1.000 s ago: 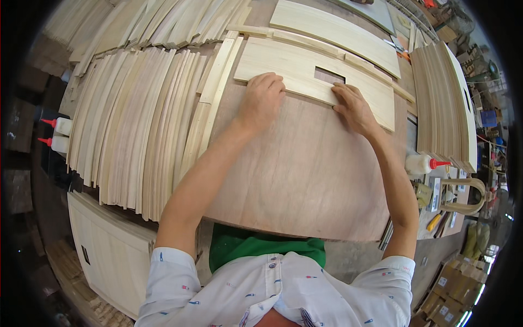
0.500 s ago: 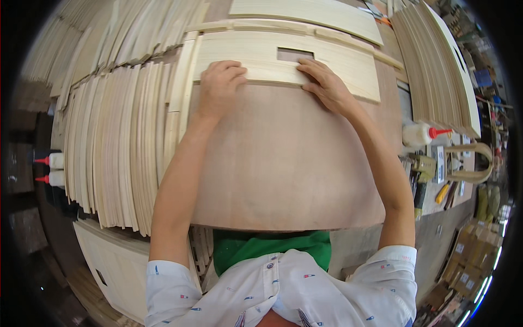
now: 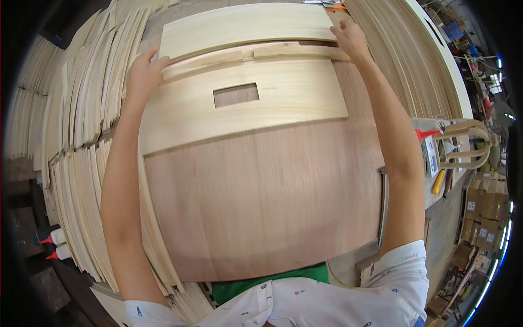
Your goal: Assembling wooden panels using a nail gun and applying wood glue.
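At the far side of the worktable lies a plain pale wooden panel (image 3: pixel 248 23). My left hand (image 3: pixel 144 76) closes its fingers at the panel's left end, and my right hand (image 3: pixel 351 41) grips its right end. Just nearer, two narrow wooden strips (image 3: pixel 280 50) run side to side. Below them is a second pale panel (image 3: pixel 294 90) with a rectangular cutout, lying on a brownish board (image 3: pixel 261 201). Neither hand touches that nearer panel.
Stacked thin wooden slats (image 3: pixel 81 201) fill the left side. Tall stacked panels (image 3: pixel 400 60) stand at the right, with a curved wooden piece (image 3: pixel 479 144) and a yellow-handled tool (image 3: pixel 438 182) below. White bottles with red tips (image 3: pixel 57 237) sit at far left.
Both hands have left the panel with the cutout and moved outward and farther away to the ends of the plain panel. The view has shifted too.
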`<state>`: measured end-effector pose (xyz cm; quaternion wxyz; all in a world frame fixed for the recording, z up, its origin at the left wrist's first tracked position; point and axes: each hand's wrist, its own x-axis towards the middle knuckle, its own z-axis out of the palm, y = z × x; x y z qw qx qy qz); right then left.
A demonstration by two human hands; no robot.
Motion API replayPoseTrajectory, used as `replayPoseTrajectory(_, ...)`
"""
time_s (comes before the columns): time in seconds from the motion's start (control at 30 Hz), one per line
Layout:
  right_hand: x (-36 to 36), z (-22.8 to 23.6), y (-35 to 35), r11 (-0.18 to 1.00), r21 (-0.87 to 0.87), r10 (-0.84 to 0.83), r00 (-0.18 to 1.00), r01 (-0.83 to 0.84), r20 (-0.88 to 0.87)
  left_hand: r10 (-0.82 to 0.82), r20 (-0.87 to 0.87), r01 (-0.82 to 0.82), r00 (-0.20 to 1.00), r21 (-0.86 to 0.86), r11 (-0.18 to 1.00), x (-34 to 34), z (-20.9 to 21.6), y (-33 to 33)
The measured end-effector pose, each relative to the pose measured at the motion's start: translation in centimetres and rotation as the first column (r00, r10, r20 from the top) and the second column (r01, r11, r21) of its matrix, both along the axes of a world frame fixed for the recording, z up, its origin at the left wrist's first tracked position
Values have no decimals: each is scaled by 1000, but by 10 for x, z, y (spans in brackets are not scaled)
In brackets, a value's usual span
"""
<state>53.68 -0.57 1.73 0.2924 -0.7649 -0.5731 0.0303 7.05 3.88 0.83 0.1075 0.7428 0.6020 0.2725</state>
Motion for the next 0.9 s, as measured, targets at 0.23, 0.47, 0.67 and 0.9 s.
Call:
replayPoseTrajectory(0.23, 10, -17, 40, 987, -154, -63, 983, 37, -171, 213, -40, -216, 976, -224, 950, 31, -15, 62)
replayPoseTrajectory(0.47, 52, -29, 50, 999, -39, 5, 825, -33, -565, 139, 365, -40, 920, -265, 964, 7, -9, 68)
replayPoseTrajectory(0.67, -20, 30, -56, 994, 108, 85, 808, -26, -583, 92, 462, 6, 882, -207, 978, -36, 41, -33)
replayPoseTrajectory(0.9, -78, 32, -257, 987, 151, 9, 910, 59, -414, 222, 297, -154, 929, -236, 959, -72, 30, -246)
